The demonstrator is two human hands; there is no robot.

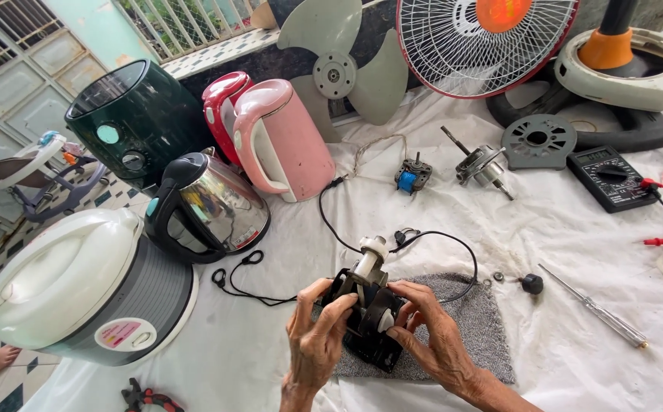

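A white cloth-covered surface (575, 229) carries everything, its far edge crowded by a white and grey rice cooker (87, 286), a dark green air fryer (137, 118), a pink plastic kettle (282, 137) and a steel kettle with black handle (209, 206), while a round white fan grille with red rim (476, 42) leans at the back. Open cloth lies toward the right edge, broken only by a long clear-handled screwdriver (595, 309) and a black multimeter (610, 175). Near the front edge a grey felt mat (472, 320) lies under a small black motor assembly with a white plastic top (368, 305). The left hand (317, 336) and right hand (430, 332) both clasp it from either side, fingers covering its lower body.
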